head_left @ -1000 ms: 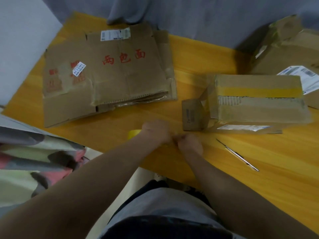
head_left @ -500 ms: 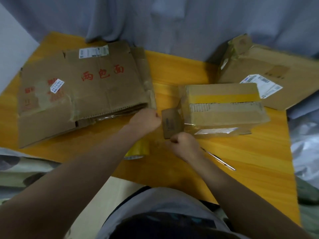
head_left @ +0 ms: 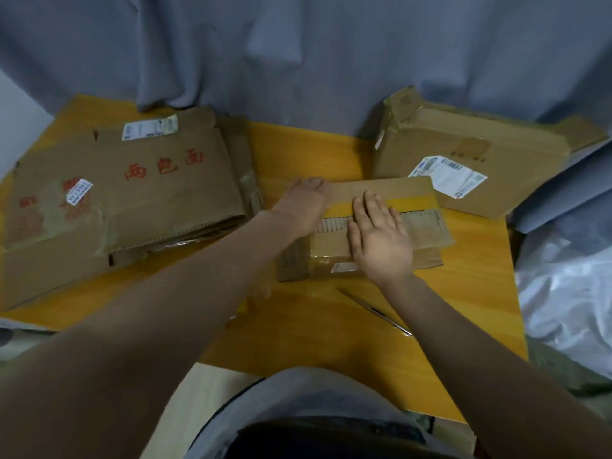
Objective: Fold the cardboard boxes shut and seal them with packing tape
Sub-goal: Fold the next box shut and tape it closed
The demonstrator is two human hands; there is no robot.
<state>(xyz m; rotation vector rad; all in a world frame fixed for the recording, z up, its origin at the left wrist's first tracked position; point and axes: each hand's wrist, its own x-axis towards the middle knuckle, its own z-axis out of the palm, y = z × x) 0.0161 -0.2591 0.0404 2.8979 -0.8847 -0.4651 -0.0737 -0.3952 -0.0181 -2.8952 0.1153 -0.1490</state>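
The small cardboard box (head_left: 420, 223) is found at the middle of the yellow wooden table (head_left: 470, 293), lying flat with its long side across the view. A strip of yellow tape (head_left: 412, 202) is seen running along the far part of its top face. An end flap (head_left: 293, 261) is seen projecting at the near left corner of the box.

The right hand (head_left: 381, 240) is laid flat on the top of the box, fingers straight and slightly spread, nothing gripped. The left hand (head_left: 304, 200) is rested on the left end of the box top. Its fingers are pointed away from the camera, and whether they are straight or hooked over the far edge cannot be told.

A thin metal tool (head_left: 374, 311) is noted on the table just in front of the box, apart from it. A stack of flattened cardboard (head_left: 132, 193) with red characters and white labels is placed to the left, near the box. A larger closed box (head_left: 463, 150) bearing a shipping label (head_left: 447, 175) is placed behind and to the right, with its near edge just beside the small box. A grey-blue curtain (head_left: 298, 61) is hung behind the table, and white plastic sheeting (head_left: 569, 293) is seen at the right.
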